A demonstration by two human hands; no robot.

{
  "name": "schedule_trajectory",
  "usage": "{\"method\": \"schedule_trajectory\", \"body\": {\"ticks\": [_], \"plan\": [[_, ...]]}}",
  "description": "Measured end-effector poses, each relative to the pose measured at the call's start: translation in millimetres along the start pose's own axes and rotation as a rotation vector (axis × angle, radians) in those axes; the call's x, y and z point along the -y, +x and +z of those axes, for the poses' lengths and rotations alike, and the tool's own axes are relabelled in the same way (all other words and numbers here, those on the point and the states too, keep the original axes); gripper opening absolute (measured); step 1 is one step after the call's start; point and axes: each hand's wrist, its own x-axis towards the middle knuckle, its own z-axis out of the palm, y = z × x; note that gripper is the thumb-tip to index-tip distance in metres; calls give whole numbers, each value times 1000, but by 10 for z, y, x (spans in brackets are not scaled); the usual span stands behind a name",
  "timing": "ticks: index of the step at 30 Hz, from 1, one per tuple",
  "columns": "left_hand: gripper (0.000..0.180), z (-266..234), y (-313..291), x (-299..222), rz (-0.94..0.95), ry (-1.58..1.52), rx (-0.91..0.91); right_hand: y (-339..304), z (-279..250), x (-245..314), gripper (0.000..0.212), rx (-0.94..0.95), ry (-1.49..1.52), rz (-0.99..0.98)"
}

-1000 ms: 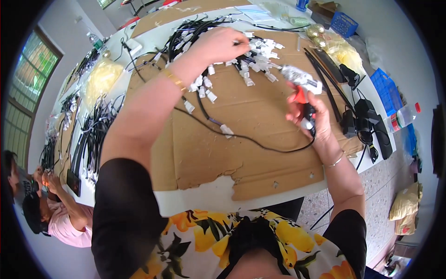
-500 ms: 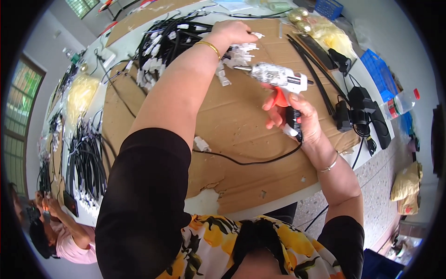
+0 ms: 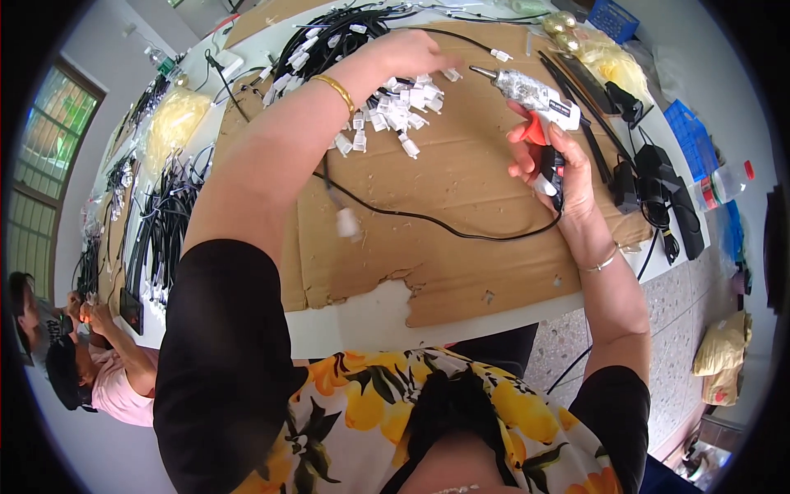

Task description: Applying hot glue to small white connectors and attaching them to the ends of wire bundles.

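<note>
My right hand [image 3: 569, 169] is wrapped round a hot glue gun [image 3: 531, 95] with a whitish body, an orange-red trigger and a black handle. Its metal nozzle points up and left, towards my left hand. My left hand [image 3: 411, 54] reaches over a heap of black cables [image 3: 336, 37] with white plastic connectors [image 3: 395, 107]. Motion smears its fingertips beside a white connector, so I cannot tell whether they grip anything. Below my left forearm, a blurred white connector [image 3: 348, 223] sits on a dark cable end, apart from the heap.
Brown cardboard [image 3: 461, 193] covers the white table. To the right are black strips [image 3: 588, 115], power adapters [image 3: 656, 173], a blue basket [image 3: 690, 138] and a plastic bottle [image 3: 726, 183]. At left lie another cable bundle [image 3: 164, 222] and a yellowish bag [image 3: 177, 123]; people [image 3: 115, 370] work beyond.
The view has shifted. My left hand has drawn back from the white connector at its fingertips, which now lies farther right. The loose connector below my forearm has moved and blurs. The glue gun stays held.
</note>
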Motion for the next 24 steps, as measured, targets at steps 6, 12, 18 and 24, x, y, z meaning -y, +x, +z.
{"method": "schedule_trajectory", "body": {"ticks": [6, 12, 18, 24], "plan": [[36, 141, 528, -242, 123, 125, -179, 13, 1, 20, 57, -191, 128, -69], [39, 618, 1130, -300, 270, 274, -192, 79, -81, 59, 47, -346, 171, -105], [21, 571, 1026, -330, 264, 631, -54, 65, -116, 30, 46, -377, 150, -98], [25, -284, 573, -164, 174, 446, -495, 88, -253, -10, 43, -333, 124, -121]]}}
